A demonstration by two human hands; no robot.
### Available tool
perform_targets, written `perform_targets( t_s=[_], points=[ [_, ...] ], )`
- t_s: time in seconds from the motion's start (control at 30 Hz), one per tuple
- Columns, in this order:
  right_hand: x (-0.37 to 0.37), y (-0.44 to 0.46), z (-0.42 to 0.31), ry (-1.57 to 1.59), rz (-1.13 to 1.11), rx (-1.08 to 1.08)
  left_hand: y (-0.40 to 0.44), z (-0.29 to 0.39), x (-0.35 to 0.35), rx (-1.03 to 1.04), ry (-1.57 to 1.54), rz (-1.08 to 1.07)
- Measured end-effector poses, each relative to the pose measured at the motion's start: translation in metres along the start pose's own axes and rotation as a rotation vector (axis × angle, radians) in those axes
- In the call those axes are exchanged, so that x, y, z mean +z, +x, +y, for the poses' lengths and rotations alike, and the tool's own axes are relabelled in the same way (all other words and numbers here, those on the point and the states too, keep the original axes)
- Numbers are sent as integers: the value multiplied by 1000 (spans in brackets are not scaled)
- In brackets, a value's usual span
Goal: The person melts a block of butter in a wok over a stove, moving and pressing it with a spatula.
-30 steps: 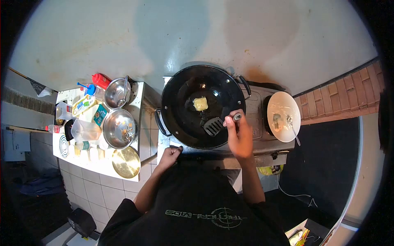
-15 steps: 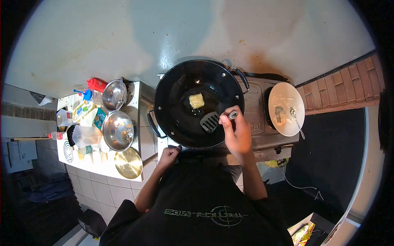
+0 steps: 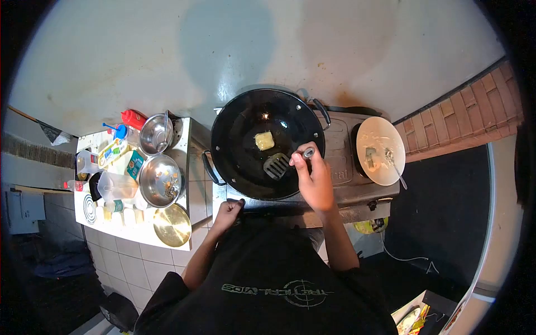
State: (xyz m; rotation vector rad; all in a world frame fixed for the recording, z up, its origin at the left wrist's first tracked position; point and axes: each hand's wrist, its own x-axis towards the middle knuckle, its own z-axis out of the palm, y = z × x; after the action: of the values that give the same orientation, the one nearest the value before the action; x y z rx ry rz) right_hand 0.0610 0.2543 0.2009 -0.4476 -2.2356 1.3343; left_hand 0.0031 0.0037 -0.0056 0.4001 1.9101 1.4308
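Note:
My right hand (image 3: 317,183) is closed round the handle of a slotted turner (image 3: 276,166), whose head rests inside a black wok (image 3: 240,167). Just beyond the turner's head, a pale yellow block of butter (image 3: 264,140) lies on the wok's shiny bottom, apart from the turner. The wok sits on the left side of a gas stove (image 3: 340,187). At the stove's front left edge my left hand (image 3: 227,215) is closed, its fingertips at a small dark part that looks like a stove knob.
On the right burner side stands a white bowl (image 3: 385,167) with a spoon. A white table (image 3: 187,145) at left holds two steel bowls, a golden lid (image 3: 172,225), a red bottle (image 3: 133,119) and plastic containers. A wall (image 3: 139,56) rises behind the stove.
The turner and my right hand have shifted slightly left relative to the wok, the head now closer to the butter. My left hand keeps its place. The whole view has tilted a little.

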Motion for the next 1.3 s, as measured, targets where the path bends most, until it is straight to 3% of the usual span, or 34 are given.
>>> perform_targets(
  t_s=[0.57, 0.8, 1.03, 1.13, 1.3],
  points=[
    [1, -3, -7, 48, 61, -33, 2, 0, -2, 26, 14, -19],
    [0, -2, -8, -45, -2, 73, -2, 7, 0, -50, 7, 0],
    [1, -1, 7, 89, 72, -36, 0, 9, -4, -79, 35, -53],
    [-3, -3, 5, 49, 76, -27, -3, 16, -5, -142, 40, -69],
    [0, -4, 8, -42, 14, 46, 1, 9, -8, -74, 101, -89]
  ],
)
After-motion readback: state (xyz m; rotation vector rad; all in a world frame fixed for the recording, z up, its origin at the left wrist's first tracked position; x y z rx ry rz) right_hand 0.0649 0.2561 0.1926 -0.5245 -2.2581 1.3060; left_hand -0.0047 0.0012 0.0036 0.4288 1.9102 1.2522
